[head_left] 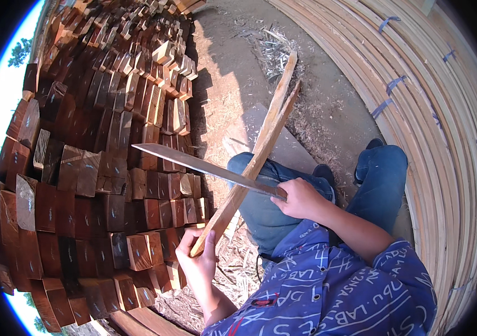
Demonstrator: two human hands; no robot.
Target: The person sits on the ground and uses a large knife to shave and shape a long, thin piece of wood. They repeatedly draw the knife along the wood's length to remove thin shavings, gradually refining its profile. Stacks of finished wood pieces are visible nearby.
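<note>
My left hand (198,259) is closed around the near end of a long, narrow strip of wood (220,224). The strip slants up and away to the right, past my knee, and its far part shows two prongs, as if split lengthwise. In my right hand (301,199) is the handle of a machete (193,162). Its long blade lies across the strip and points left, toward the stacked timber. Whether the edge touches the wood or has cut into it, I cannot tell.
A tall stack of cut timber, end faces outward (81,210), fills the left side. Long pale boards (417,106), bound with bluish straps, curve along the right. Shavings (272,53) litter the ground ahead. My bent legs (381,173) in jeans sit below the strip and at right.
</note>
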